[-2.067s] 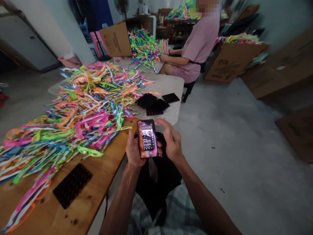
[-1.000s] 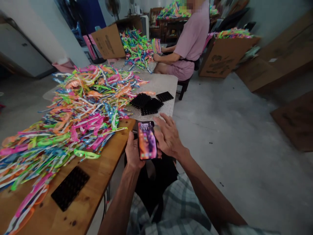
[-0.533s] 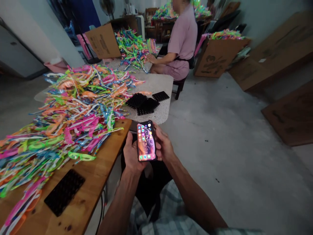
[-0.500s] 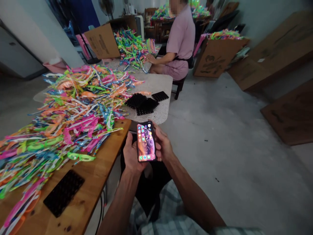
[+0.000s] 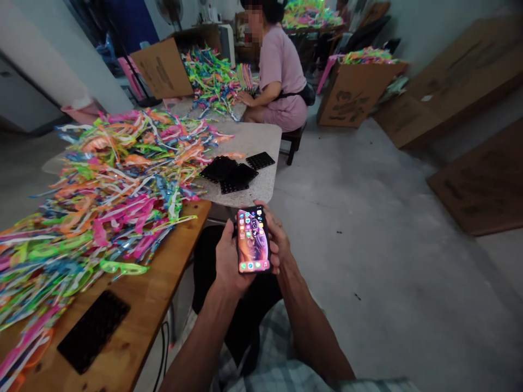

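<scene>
A lit smartphone (image 5: pixel 254 240) showing a home screen of app icons is held upright above my lap. My left hand (image 5: pixel 229 258) cradles its left side and lower edge, thumb along the side. My right hand (image 5: pixel 279 239) wraps the right edge, with its fingertips partly behind the phone. To the left, a large heap of colourful plastic glasses frames (image 5: pixel 118 179) covers much of the tables. A black perforated tray (image 5: pixel 93 331) lies on the wooden table (image 5: pixel 163 288) near me, and several more black trays (image 5: pixel 235 173) sit on the speckled table beyond.
A person in pink (image 5: pixel 281 71) sits on a stool at the far end of the speckled table (image 5: pixel 261 136), beside another heap of glasses. Cardboard boxes (image 5: pixel 355 92) stand on the floor behind and right. Cables (image 5: pixel 163 348) hang under the wooden table.
The view has turned slightly right, so the tables and boxes shift left. The phone, still in both hands, sits a little farther right in view. The seated person leans forward more, head now showing.
</scene>
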The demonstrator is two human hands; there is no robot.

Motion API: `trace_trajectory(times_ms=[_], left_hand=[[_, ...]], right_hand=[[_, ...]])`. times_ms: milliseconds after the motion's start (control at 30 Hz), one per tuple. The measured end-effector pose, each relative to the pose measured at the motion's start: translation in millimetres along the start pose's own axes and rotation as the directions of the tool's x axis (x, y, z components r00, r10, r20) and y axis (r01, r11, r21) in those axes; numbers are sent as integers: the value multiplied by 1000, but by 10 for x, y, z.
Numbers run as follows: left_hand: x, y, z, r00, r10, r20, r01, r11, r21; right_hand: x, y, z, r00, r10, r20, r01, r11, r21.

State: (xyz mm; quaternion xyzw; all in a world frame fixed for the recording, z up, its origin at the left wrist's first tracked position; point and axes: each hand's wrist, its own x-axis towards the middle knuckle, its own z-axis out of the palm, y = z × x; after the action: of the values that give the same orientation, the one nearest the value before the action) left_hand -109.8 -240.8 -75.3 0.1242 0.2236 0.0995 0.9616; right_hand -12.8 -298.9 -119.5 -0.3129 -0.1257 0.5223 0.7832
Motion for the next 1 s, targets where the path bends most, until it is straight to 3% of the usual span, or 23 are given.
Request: trace_trajectory(times_ms=[100, 167, 300, 400, 500, 667, 767, 867, 933, 1000], left_hand=[[41, -34, 103, 999, -4, -48, 6, 999, 36], [66, -37, 143, 998, -8, -58, 12, 998, 66], [123, 19, 128, 998, 28, -56, -21, 992, 123], [169, 82, 82, 986, 116, -120, -99, 986, 134], [225, 141, 70, 950, 219, -221, -179, 966, 185], [450, 323, 158, 894, 290, -343, -193, 938, 289], [743, 542, 243, 920, 216, -327, -131, 956, 263], [1147, 815, 352, 981, 29, -194, 11, 980, 201], [1425, 980, 435, 986, -44, -161, 76, 976, 202], [1673, 1110, 496, 974, -67, -214, 116, 967, 225]], right_hand=[[16, -87, -12, 988, -150, -29, 149, 989, -24], [15, -114, -34, 983, -178, -34, 177, 984, -31], [10, -62, -102, 996, -66, 66, 58, 991, 123], [36, 6, -133, 994, 40, 99, -61, 972, 227], [101, 27, -123, 992, 88, 93, -109, 958, 263], [382, -60, -122, 983, 91, 159, -144, 923, 356], [692, -174, -190, 983, 72, 170, -137, 900, 414], [1087, -326, -279, 992, 58, 116, -100, 914, 394], [1384, -449, -313, 991, 82, 103, -113, 929, 352], [1703, -596, -307, 993, 94, 66, -111, 937, 330]])
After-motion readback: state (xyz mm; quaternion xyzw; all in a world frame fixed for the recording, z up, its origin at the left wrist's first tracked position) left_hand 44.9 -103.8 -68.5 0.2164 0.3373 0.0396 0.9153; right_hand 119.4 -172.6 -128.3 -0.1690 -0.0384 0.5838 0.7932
